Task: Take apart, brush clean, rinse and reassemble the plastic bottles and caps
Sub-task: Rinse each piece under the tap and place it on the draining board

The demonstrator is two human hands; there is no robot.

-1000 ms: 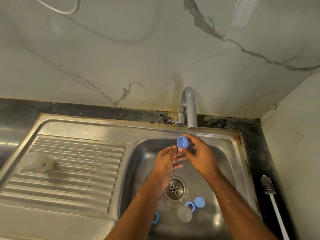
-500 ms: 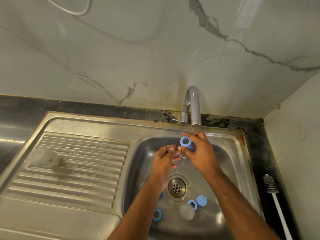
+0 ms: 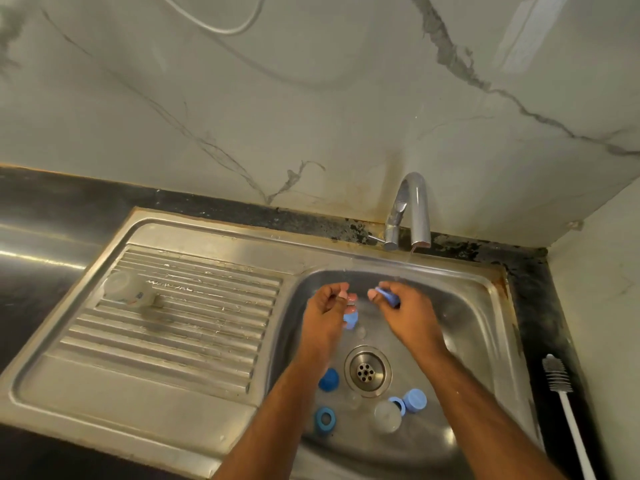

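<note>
- I see a blue cap (image 3: 388, 296) pinched in the right hand (image 3: 403, 311), above the sink basin (image 3: 478, 327).
- Another blue piece (image 3: 350, 320) sits below the left hand's (image 3: 325, 306) fingers; whether they touch it I can't tell.
- Blue caps (image 3: 328, 380) (image 3: 325, 418) (image 3: 414, 400) and a clear round piece (image 3: 387, 416) lie around the drain.
- A clear bottle (image 3: 129, 294) lies sideways on the drainboard.

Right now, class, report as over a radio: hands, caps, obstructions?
Right hand pinches small blue plastic cap under trickling steel tap. Left hand curled, grip unclear; blue piece just below its fingers. Nothing obstructing.
</note>
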